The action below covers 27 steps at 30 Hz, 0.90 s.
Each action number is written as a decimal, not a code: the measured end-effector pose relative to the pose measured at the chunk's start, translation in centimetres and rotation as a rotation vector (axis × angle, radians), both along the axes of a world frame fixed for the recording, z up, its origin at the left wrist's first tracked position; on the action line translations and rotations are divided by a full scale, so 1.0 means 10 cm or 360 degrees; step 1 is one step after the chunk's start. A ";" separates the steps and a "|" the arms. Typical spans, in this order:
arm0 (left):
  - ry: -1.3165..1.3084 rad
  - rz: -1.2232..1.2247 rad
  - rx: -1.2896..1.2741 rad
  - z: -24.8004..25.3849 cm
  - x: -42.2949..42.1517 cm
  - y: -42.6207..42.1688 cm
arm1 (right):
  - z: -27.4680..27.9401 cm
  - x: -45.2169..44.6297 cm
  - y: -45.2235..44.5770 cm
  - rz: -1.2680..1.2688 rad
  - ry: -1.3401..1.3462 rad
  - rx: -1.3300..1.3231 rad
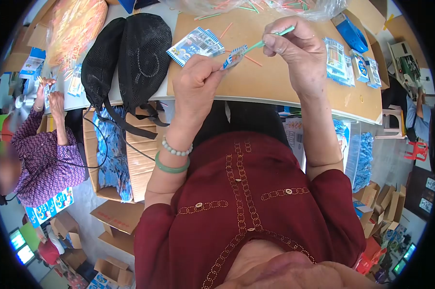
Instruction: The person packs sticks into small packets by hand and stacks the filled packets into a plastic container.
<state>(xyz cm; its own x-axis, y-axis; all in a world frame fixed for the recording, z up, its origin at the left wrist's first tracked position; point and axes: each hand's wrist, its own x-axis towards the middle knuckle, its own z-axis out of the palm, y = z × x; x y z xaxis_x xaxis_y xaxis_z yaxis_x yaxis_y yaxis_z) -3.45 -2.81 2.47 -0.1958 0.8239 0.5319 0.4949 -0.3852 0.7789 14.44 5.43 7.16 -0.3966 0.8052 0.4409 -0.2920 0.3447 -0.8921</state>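
Observation:
My left hand (196,86) is closed on a small blue-and-white printed packet (234,57), pinched by its lower edge. Over the table, my right hand (301,53) pinches a green plastic stick (261,44), its lower end at the top of that packet. Whether the stick's tip is inside the packet or behind it, I cannot tell. Beside my left hand lie several larger blue-and-white striped packets (195,45). A few loose orange sticks (252,61) rest on the brown tabletop (256,82) between and behind my hands. Another stack of striped packets (339,62) lies right of my right hand.
A black mesh bag (126,60) with straps lies at the left. Clear plastic (314,8) with coloured sticks is at the back. A blue box (350,32) stands far right. Below the table are a carton of blue packets (112,154) and a clear bin (354,149). A co-worker (48,154) sits left.

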 end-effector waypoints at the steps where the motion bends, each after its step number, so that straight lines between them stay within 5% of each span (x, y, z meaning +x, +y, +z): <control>1: 0.0003 -0.0008 -0.0019 0.00 0.01 -0.01 | 0.00 0.01 -0.01 -0.0005 -0.0039 -0.0022; 8: -0.0039 -0.0070 -0.0017 -0.01 0.09 -0.01 | 0.00 -0.11 -0.15 -0.0051 -0.0416 0.0015; 11: -0.0368 -0.0181 -0.0202 -0.01 0.10 -0.02 | -0.01 -0.14 -0.18 0.0013 -0.0541 -0.0155; 15: -0.0685 -0.0205 -0.0239 -0.06 0.13 -0.01 | -0.18 -0.17 -0.15 0.0009 -0.0402 0.0224; 27: -0.1489 -0.0613 -0.0287 -0.31 0.14 0.08 | -0.35 -0.23 -0.29 0.0122 -0.0124 -0.0770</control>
